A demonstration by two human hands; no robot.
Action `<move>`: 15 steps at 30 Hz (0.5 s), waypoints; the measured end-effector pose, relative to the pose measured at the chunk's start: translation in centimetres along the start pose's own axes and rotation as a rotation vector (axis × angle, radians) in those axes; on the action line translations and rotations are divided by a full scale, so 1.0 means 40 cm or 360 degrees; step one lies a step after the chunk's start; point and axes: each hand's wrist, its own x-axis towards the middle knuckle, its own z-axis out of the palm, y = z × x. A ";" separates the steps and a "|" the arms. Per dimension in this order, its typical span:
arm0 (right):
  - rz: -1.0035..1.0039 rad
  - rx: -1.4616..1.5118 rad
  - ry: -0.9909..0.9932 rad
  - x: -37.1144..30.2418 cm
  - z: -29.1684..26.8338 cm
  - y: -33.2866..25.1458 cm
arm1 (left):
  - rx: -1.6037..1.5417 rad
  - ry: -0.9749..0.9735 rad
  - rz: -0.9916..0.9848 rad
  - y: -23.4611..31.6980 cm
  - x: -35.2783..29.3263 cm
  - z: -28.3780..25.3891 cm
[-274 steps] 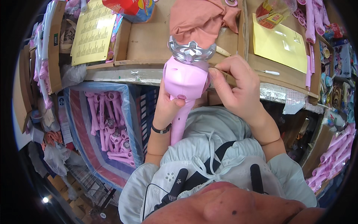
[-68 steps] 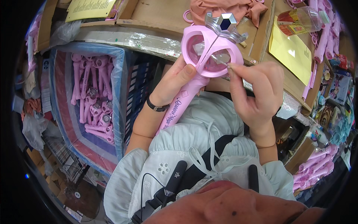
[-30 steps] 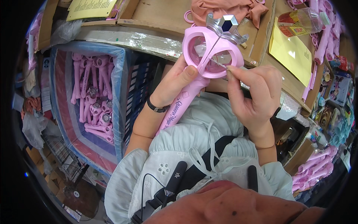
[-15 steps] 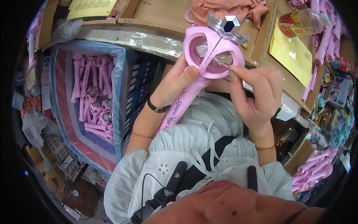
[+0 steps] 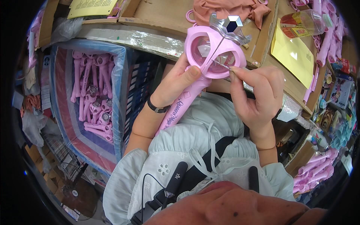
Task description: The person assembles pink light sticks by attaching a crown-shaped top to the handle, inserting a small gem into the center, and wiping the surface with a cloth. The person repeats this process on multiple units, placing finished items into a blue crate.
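A pink toy wand (image 5: pixel 182 103) leans up from my lap, its round head topped by a silver crown (image 5: pixel 232 26) with a dark gem. My left hand (image 5: pixel 180 80) wraps round the wand just under the head, thumb on the front. Between thumb and forefinger, my right hand (image 5: pixel 258 90) pinches a thin silvery pointed tool (image 5: pixel 224 66). The tool's tip reaches into the right-hand opening of the head, over the clear ball inside. What exactly the tip touches is too small to tell.
Left of me stands a plastic-lined crate (image 5: pixel 125 75) with several pink wands. A cardboard tray (image 5: pixel 161 15) with an orange cloth (image 5: pixel 228 11) lies ahead. Yellow paper (image 5: pixel 292 56) and a clear bottle (image 5: pixel 303 23) are at the right; more pink parts (image 5: pixel 317 170) lie lower right.
The silvery tool shows more plainly, with its tip reaching farther up and left in the head's opening. The wand has shifted very slightly; both hands keep their grips.
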 end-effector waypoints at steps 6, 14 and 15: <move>-0.0029 0.0091 0.0018 -0.003 0.004 0.000 | 0.0024 -0.0006 0.0015 0.003 0.001 0.003; -0.0006 0.0022 0.0027 -0.002 0.002 0.003 | 0.0014 -0.0026 -0.0009 0.003 -0.002 0.001; -0.0020 0.0047 0.0012 -0.003 0.001 0.003 | 0.0011 -0.0036 -0.0004 0.002 -0.001 0.001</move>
